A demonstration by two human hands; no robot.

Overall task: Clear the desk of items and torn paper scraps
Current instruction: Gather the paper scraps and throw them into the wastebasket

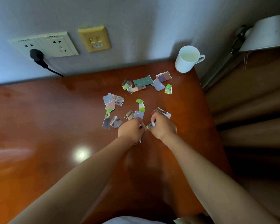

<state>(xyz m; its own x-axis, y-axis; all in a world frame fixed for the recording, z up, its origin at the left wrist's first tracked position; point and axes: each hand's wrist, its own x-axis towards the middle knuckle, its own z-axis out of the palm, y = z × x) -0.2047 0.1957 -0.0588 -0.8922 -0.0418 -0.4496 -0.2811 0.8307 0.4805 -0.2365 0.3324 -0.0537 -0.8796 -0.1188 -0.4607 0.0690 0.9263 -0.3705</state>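
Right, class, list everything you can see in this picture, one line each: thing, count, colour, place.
paper scraps: many, green, grey-blue and brown, scattered mid-desk
mug: one, white, desk's far right corner
desk: one, reddish-brown, against the wall
wall sockets: two, white, on the wall at left
plug: one, black, in the left socket
yellow plate: one, right of the sockets
lamp shade: one, white, upper right
left hand: pinches scraps
right hand: pinches a scrap
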